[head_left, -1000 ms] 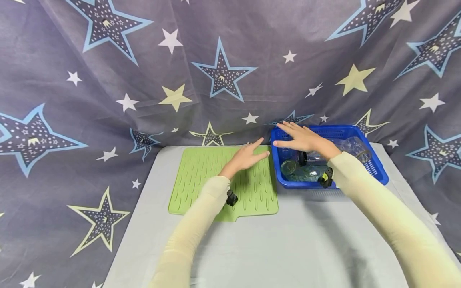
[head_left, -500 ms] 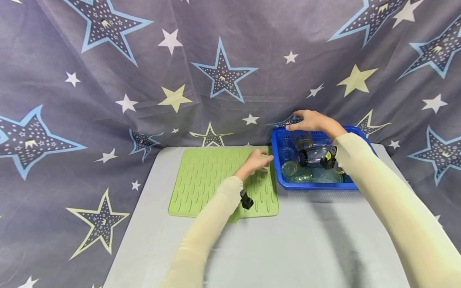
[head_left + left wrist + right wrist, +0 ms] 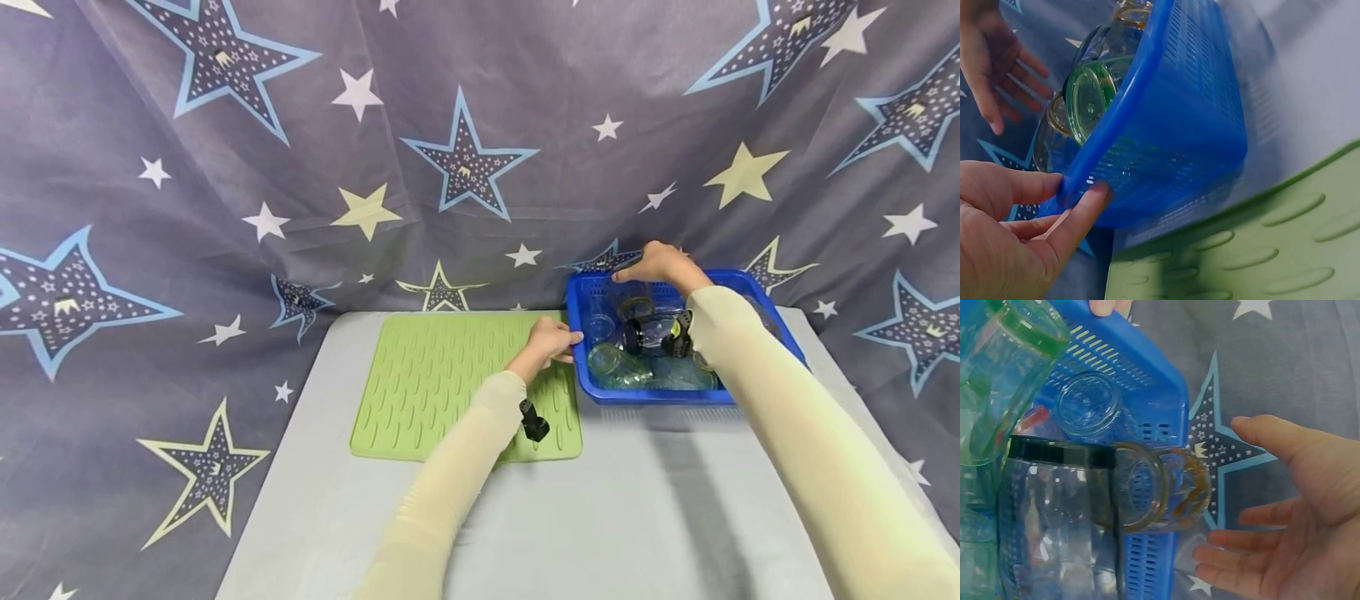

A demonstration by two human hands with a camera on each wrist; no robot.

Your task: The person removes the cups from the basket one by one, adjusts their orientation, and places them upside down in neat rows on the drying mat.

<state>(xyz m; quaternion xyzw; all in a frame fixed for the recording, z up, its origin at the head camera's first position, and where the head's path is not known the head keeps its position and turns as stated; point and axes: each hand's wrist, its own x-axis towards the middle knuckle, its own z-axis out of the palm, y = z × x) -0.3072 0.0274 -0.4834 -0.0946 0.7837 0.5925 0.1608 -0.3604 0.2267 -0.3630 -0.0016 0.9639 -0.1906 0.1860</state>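
A blue plastic basket [image 3: 660, 397] holds several glass vessels at the right of the table. My left hand [image 3: 550, 340] pinches its left rim, thumb on one side and fingers on the outer wall, as the left wrist view shows. Over the basket's back side is my right hand [image 3: 660, 262], fingers spread and holding nothing in the right wrist view. Nearest to it lies an amber-tinted glass [image 3: 1200, 487], apart from the fingers. Beside that are a dark-rimmed glass jar [image 3: 1060, 512], a green-rimmed glass [image 3: 1016, 381] and a clear glass [image 3: 1088, 406].
Left of the basket, a green ribbed mat [image 3: 435, 375] lies flat on the white-covered table [image 3: 585, 508]. A grey star-patterned cloth [image 3: 420, 242] hangs close behind both.
My left hand has moved right from above the mat to the basket's rim and grips it. My right hand has shifted right from the basket's back-left corner, uncovering some glasses.
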